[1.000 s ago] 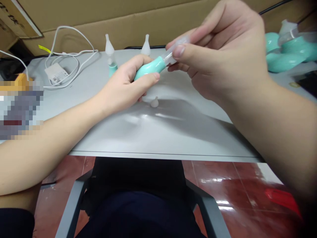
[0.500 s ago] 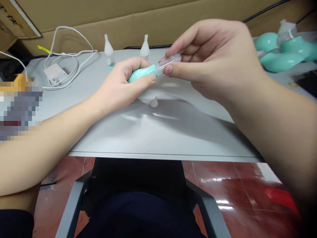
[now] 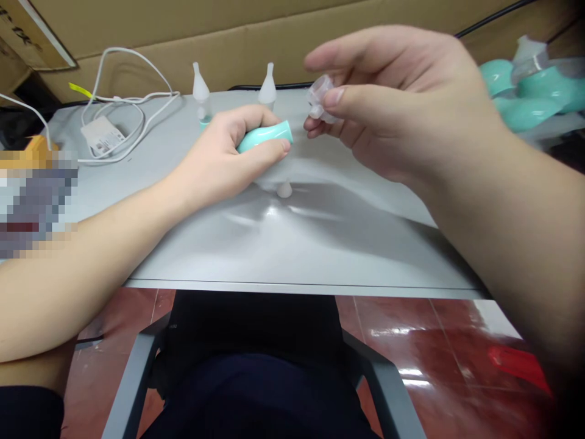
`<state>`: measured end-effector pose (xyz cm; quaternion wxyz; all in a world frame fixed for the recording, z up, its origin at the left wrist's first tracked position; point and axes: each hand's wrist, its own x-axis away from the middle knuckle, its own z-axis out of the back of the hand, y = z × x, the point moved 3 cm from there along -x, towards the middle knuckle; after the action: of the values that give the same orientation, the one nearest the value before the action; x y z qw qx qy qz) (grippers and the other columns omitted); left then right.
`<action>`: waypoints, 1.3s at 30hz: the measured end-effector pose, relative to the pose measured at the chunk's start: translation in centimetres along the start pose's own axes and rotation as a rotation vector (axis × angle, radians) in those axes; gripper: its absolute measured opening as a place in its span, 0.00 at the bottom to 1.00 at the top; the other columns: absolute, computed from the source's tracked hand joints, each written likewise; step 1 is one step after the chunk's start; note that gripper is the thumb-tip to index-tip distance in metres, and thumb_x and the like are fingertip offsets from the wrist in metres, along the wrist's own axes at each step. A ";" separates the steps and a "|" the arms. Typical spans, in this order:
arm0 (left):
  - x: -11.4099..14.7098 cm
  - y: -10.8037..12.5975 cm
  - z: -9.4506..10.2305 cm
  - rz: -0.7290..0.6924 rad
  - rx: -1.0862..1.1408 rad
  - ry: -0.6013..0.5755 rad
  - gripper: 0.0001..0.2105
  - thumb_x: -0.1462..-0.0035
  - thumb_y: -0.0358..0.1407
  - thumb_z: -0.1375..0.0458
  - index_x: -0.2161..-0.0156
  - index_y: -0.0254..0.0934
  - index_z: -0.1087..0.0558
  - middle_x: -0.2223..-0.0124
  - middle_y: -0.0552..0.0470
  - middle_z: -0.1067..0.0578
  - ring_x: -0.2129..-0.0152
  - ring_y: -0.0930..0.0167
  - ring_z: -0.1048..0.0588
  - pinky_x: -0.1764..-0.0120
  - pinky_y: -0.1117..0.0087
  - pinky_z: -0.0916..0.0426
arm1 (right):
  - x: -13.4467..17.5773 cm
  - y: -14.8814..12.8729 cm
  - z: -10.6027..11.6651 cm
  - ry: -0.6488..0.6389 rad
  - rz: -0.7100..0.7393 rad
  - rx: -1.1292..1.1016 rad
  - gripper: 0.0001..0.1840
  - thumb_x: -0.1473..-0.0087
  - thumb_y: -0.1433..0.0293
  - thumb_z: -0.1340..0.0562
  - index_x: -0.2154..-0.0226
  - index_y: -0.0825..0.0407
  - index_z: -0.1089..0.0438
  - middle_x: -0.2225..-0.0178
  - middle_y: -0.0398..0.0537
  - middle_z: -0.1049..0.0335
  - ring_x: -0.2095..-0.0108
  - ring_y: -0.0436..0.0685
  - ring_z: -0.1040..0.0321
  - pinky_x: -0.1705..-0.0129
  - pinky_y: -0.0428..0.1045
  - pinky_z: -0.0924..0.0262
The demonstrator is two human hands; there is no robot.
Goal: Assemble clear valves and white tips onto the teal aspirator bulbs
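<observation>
On the grey table [image 3: 219, 259], the landmark I take is the glossy teal plastic bulb [image 3: 265, 135], roughly in the middle of the view and raised above the surface. Far to the left of this bulb lies a loose loop of thin white cable [image 3: 145, 125] with a flat white rectangular box [image 3: 103, 135] beside it. Nearer, behind and to the left of the bulb, stands upright a bottle-shaped piece with a white tapered nozzle [image 3: 200, 90] on top and some teal below. The left hand [image 3: 223, 149] is closed around the bulb, thumb along its near side, the rim facing right and uncovered. The bulb is probably light and a little squeezable, but its smooth skin may slip, so it seems best to hold it by the wide body. Just behind it rises a second white tapered nozzle [image 3: 267, 90], its lower part hidden. In front of the bulb, toward the right, a small white teardrop-shaped tip [image 3: 284, 190] rests on the table. Right of the bulb and apart from it, the right hand [image 3: 402, 103], half open, pinches a clear plastic fitting [image 3: 320, 100]; it looks light and rather stiff, suited to fingertips. Farthest right lie more teal bulbs [image 3: 530, 113] in a heap.
</observation>
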<state>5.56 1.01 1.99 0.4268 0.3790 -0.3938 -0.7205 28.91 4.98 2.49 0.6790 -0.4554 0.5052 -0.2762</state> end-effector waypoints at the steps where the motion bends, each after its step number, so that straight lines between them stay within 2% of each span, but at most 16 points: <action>1: 0.0 0.1 0.0 0.007 -0.002 -0.006 0.10 0.27 0.36 0.23 0.58 0.43 0.20 0.65 0.54 0.15 0.67 0.63 0.10 0.62 0.64 0.19 | 0.1 -0.1 -0.2 -0.002 -0.019 0.004 0.20 0.54 0.68 0.12 0.57 0.33 0.05 0.58 0.36 0.11 0.63 0.54 0.17 0.52 0.53 0.13; 4: 0.1 0.5 0.0 0.020 0.011 -0.027 0.09 0.27 0.33 0.25 0.58 0.43 0.20 0.68 0.56 0.17 0.67 0.64 0.09 0.62 0.66 0.18 | 0.4 -0.5 -0.8 0.042 -0.005 -0.049 0.14 0.52 0.71 0.14 0.62 0.42 0.08 0.63 0.37 0.14 0.65 0.51 0.19 0.57 0.49 0.18; 8: 0.2 0.7 -0.2 0.021 0.069 -0.050 0.11 0.28 0.31 0.24 0.60 0.44 0.21 0.69 0.57 0.18 0.69 0.65 0.10 0.63 0.64 0.18 | 0.1 -0.4 -0.6 0.052 0.026 -0.050 0.18 0.55 0.67 0.08 0.69 0.41 0.13 0.69 0.38 0.17 0.70 0.52 0.25 0.66 0.50 0.24; 12: 0.2 0.6 -0.5 0.019 0.149 -0.075 0.13 0.29 0.32 0.22 0.61 0.46 0.21 0.67 0.56 0.16 0.70 0.65 0.11 0.63 0.62 0.17 | -0.2 -0.1 0.0 0.053 0.018 0.015 0.22 0.59 0.57 0.04 0.72 0.34 0.13 0.67 0.39 0.15 0.68 0.56 0.22 0.62 0.54 0.17; 15: 0.2 0.5 -0.5 0.019 0.116 -0.056 0.12 0.27 0.32 0.24 0.61 0.45 0.22 0.69 0.57 0.18 0.70 0.66 0.14 0.64 0.64 0.20 | 0.0 -0.3 -0.1 0.103 0.037 -0.006 0.28 0.64 0.52 0.01 0.75 0.37 0.15 0.69 0.41 0.15 0.67 0.57 0.20 0.60 0.56 0.16; 18: 0.0 0.3 -0.2 -0.028 0.058 -0.014 0.10 0.24 0.33 0.27 0.61 0.44 0.21 0.70 0.56 0.21 0.74 0.70 0.22 0.66 0.64 0.28 | 0.3 -0.7 -0.6 0.092 0.060 -0.032 0.33 0.69 0.49 -0.01 0.75 0.40 0.17 0.69 0.40 0.14 0.68 0.56 0.19 0.59 0.56 0.16; 21: -0.2 0.0 -0.1 -0.098 0.022 -0.010 0.13 0.23 0.40 0.28 0.62 0.44 0.22 0.66 0.54 0.22 0.74 0.70 0.28 0.64 0.60 0.32 | 0.6 -1.1 -0.8 0.095 0.004 -0.034 0.33 0.69 0.52 -0.01 0.70 0.40 0.14 0.68 0.39 0.14 0.66 0.56 0.17 0.59 0.54 0.17; 24: -0.4 -0.3 -0.2 -0.147 0.015 -0.011 0.22 0.28 0.56 0.22 0.62 0.44 0.23 0.66 0.52 0.24 0.70 0.69 0.30 0.61 0.58 0.32 | 0.8 -1.4 -0.7 0.054 -0.029 0.009 0.28 0.63 0.55 0.00 0.62 0.35 0.07 0.66 0.36 0.12 0.64 0.55 0.15 0.54 0.53 0.14; 26: -0.5 -0.5 -0.3 -0.136 0.021 -0.006 0.28 0.33 0.65 0.21 0.61 0.45 0.23 0.68 0.54 0.26 0.71 0.70 0.31 0.62 0.58 0.33 | 0.9 -1.5 -0.5 0.041 -0.027 0.045 0.24 0.58 0.53 0.01 0.62 0.32 0.05 0.64 0.37 0.10 0.62 0.55 0.14 0.51 0.54 0.12; 28: -0.7 -0.7 -0.3 -0.136 0.023 0.004 0.29 0.35 0.66 0.21 0.61 0.45 0.23 0.69 0.54 0.27 0.73 0.71 0.33 0.64 0.58 0.34 | 0.9 -1.4 -0.4 0.033 -0.023 0.058 0.22 0.57 0.49 0.01 0.64 0.32 0.04 0.62 0.38 0.09 0.60 0.57 0.12 0.49 0.56 0.11; 30: -1.0 -1.0 -0.3 -0.163 0.011 0.011 0.26 0.35 0.64 0.21 0.61 0.47 0.22 0.67 0.52 0.25 0.72 0.69 0.32 0.64 0.56 0.32 | 1.0 -1.2 -0.4 0.038 -0.021 0.052 0.26 0.61 0.46 0.01 0.64 0.33 0.05 0.60 0.39 0.08 0.59 0.58 0.11 0.48 0.58 0.10; 32: -1.2 -1.3 -0.2 -0.207 -0.017 0.017 0.27 0.34 0.67 0.22 0.62 0.48 0.23 0.66 0.51 0.24 0.70 0.66 0.30 0.63 0.55 0.29 | 1.0 -1.1 -0.5 0.056 -0.016 0.056 0.29 0.64 0.45 0.00 0.66 0.35 0.06 0.60 0.41 0.08 0.59 0.60 0.11 0.48 0.59 0.10; 36: -1.2 -1.9 -0.1 -0.240 -0.133 0.026 0.35 0.30 0.79 0.30 0.60 0.47 0.25 0.71 0.52 0.29 0.63 0.60 0.22 0.58 0.55 0.23 | 0.9 -1.0 -0.8 0.058 0.008 0.086 0.27 0.65 0.49 0.00 0.67 0.35 0.06 0.64 0.43 0.10 0.60 0.63 0.12 0.50 0.61 0.12; 39: -1.2 -2.1 0.0 -0.253 -0.170 0.039 0.33 0.28 0.75 0.30 0.60 0.46 0.24 0.70 0.51 0.28 0.61 0.59 0.21 0.56 0.54 0.23 | 0.9 -0.9 -0.9 0.046 0.003 0.054 0.27 0.67 0.53 -0.01 0.68 0.36 0.06 0.64 0.45 0.10 0.62 0.63 0.14 0.53 0.61 0.14</action>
<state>5.36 2.81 0.37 0.3708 0.4020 -0.2722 -0.7917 28.43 3.56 2.84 0.6796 -0.4296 0.5139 -0.2990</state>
